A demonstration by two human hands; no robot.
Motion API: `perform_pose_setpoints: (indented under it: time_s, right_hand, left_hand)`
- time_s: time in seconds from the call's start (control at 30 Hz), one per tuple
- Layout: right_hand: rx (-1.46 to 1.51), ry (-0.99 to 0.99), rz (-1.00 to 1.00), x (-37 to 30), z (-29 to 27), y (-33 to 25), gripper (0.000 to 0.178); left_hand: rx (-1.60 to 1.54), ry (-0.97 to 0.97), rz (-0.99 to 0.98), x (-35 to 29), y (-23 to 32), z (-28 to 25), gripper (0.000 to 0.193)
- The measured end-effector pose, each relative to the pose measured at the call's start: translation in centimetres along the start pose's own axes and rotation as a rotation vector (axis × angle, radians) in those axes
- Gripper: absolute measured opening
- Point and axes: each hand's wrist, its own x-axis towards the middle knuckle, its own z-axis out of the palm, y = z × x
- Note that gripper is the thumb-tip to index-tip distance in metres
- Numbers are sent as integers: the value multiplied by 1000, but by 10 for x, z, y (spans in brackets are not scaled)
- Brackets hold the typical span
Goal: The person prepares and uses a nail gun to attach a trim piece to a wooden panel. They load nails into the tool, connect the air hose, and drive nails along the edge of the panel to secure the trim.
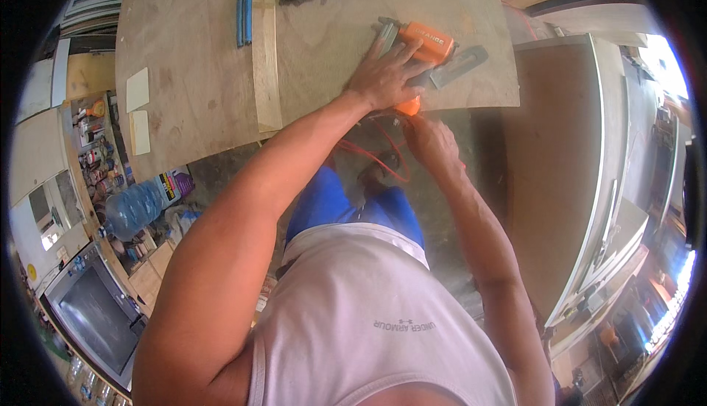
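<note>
While blue pliers lie untouched, the left hand spreads over an orange nail gun on the bench; the right hand curls at its handle, grip unclear, so work on it seems unfinished.

Cluttered workshop, lit from the right

A broad wooden table fills the upper middle. Below it shows a dull grey floor, darker near the table. Down the left side runs a wooden shelf crammed with small items, with pale boards beyond it and a grey-framed screen at lower left. Long slats lie stacked in the upper left corner. On the right, a brown panel with a white edge stands just beside the table. White glare fills the upper right, a bright strip the lower right; whether window or doorway is unclear.
</note>
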Motion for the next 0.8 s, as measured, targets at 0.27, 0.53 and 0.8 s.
perform_pose_setpoints:
  time_s: [0.27,0.53,0.8]
  right_hand:
    - [-25,36,43,10,17,-12,30]
    - [-63,80,21,-3,14,-18,32]
    - [-15,106,90,-3,19,-10,29]
  left_hand:
    - [6,44,30,1,-2,-2,60]
    - [-32,36,13,0,-3,-8,60]
    - [-63,17,9,1,-1,-11,62]
